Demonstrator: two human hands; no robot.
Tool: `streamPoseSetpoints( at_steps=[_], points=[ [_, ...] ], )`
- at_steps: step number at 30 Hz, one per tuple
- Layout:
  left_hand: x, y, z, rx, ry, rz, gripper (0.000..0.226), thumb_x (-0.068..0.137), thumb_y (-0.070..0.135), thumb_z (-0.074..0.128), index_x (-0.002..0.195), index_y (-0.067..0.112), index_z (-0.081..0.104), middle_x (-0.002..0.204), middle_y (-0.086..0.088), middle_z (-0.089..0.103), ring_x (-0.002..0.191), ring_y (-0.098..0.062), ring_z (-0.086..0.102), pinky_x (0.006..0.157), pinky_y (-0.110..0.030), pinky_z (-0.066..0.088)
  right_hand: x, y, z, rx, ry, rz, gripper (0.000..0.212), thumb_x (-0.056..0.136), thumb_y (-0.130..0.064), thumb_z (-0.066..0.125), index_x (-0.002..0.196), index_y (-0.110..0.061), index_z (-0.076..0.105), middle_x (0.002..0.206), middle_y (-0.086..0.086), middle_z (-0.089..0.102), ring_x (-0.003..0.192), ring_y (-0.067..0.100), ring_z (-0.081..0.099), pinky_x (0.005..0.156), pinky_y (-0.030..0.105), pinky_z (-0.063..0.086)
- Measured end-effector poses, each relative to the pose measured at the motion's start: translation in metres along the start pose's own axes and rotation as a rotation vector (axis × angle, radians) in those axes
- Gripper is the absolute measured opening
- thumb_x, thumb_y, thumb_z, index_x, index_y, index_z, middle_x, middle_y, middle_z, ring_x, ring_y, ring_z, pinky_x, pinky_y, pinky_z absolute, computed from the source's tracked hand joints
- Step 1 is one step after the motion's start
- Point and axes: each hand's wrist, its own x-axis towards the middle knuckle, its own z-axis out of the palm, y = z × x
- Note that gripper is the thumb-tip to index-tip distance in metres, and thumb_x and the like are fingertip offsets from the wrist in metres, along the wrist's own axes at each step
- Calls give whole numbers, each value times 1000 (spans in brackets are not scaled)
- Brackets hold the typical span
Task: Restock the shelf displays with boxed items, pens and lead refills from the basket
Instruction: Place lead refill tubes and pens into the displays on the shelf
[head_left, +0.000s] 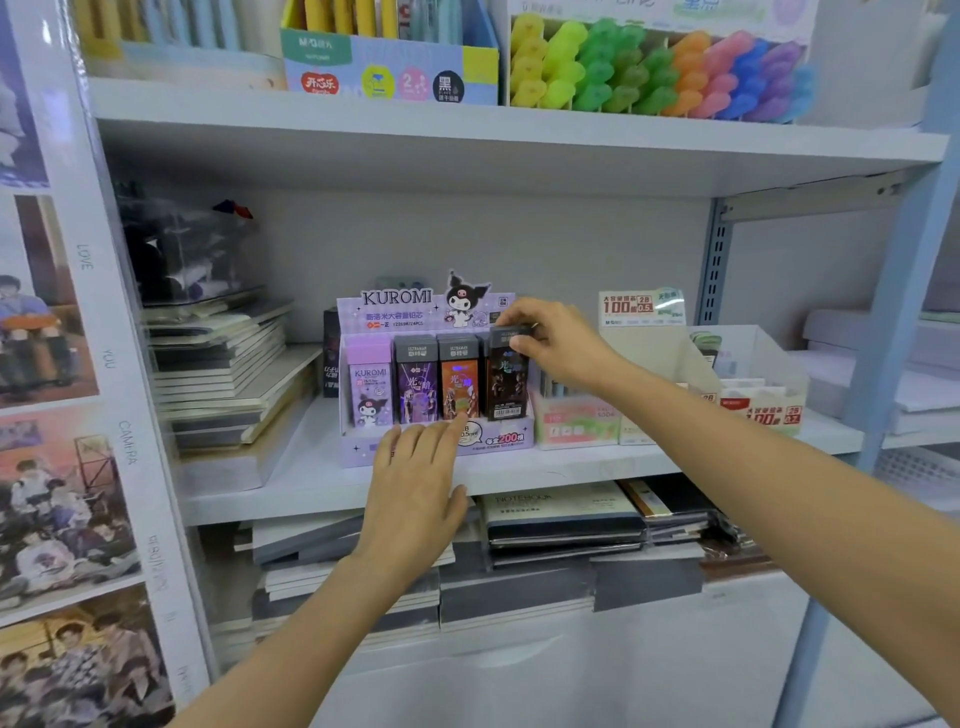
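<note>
Grey shelving (311, 483) carries the Kuromi display (501, 440). My right hand (553, 345) pinches the top of a dark refill box (508, 382) in its 3 o'clock slot; my left hand (415, 480), fingers flat, steadies its 6 o'clock lip. I judge seating underway: next, press it level, release.

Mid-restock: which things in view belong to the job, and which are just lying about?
Job: black refill box, pinched by the right hand; Kuromi display, left hand at its front.
Lying about: notebook stack; bright stock on the top shelf; posters.
</note>
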Motion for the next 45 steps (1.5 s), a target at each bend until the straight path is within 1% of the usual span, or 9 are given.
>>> streamPoseSetpoints(
  at_steps=[8, 18, 24, 29, 33, 35, 39, 42, 45],
  points=[
    [0, -1, 0, 3, -2, 11, 70, 91, 33, 52, 153, 20, 20, 142, 3, 43, 129, -20, 37, 116, -40, 18, 4, 2, 3, -167, 116, -61, 27, 87, -7, 68, 113, -13, 68, 107, -1, 62, 91, 9, 54, 85, 23, 46],
    [-3, 7, -4, -55, 59, -3, 66, 86, 23, 62, 147, 13, 36, 143, -4, 45, 133, -27, 38, 116, -45, 21, -17, 1, 12, -263, 207, -182, 22, 94, -21, 61, 114, -15, 68, 122, 1, 59, 118, 16, 49, 99, 27, 37],
    [-23, 55, 23, -176, 325, 238, 29, 74, 6, 62, 104, 9, 64, 102, -10, 60, 93, -28, 51, 80, -35, 36, -119, 13, 19, 88, 161, -275, 18, 94, -18, 57, 88, -7, 70, 77, -3, 66, 64, 10, 59, 59, 26, 49],
    [-78, 96, 103, -323, 10, 290, 17, 72, 1, 65, 87, 9, 63, 85, -6, 59, 75, -27, 53, 63, -35, 39, -212, 81, 69, 129, -73, -34, 25, 96, -15, 57, 75, -7, 66, 59, -1, 64, 52, 12, 60, 52, 32, 49],
    [-151, 109, 178, -426, -359, 146, 17, 72, 0, 70, 84, 10, 65, 84, -6, 61, 78, -31, 59, 63, -35, 43, -279, 148, 129, 162, -305, 263, 25, 97, -21, 56, 76, -11, 66, 60, -1, 66, 52, 9, 61, 56, 31, 52],
    [-190, 110, 213, -385, -576, 84, 14, 90, 14, 57, 102, 12, 63, 104, -6, 60, 99, -31, 56, 78, -38, 44, -313, 183, 161, 111, -501, 358, 18, 95, -23, 57, 85, -12, 67, 72, 3, 69, 63, 16, 63, 64, 34, 51],
    [-265, 109, 264, -331, -919, 62, 47, 101, 27, 39, 146, 14, 36, 154, -7, 31, 142, -22, 26, 112, -33, 24, -391, 235, 216, 48, -953, 520, 27, 95, -29, 58, 116, -11, 61, 111, 8, 67, 97, 23, 62, 75, 25, 45],
    [-302, 107, 283, -248, -1046, 77, 60, 103, 36, 33, 155, 14, 12, 163, -6, -4, 150, -22, -7, 121, -35, 3, -444, 253, 244, 37, -1090, 606, 36, 95, -26, 59, 126, -10, 53, 129, 11, 56, 109, 30, 56, 83, 33, 47],
    [-321, 103, 290, -267, -994, 98, 61, 102, 36, 36, 153, 9, 17, 162, -10, 0, 148, -25, -11, 122, -37, 2, -477, 260, 258, -100, -1137, 627, 62, 92, -31, 62, 145, -11, 36, 148, 10, 37, 130, 31, 39, 101, 38, 40]
  ],
)
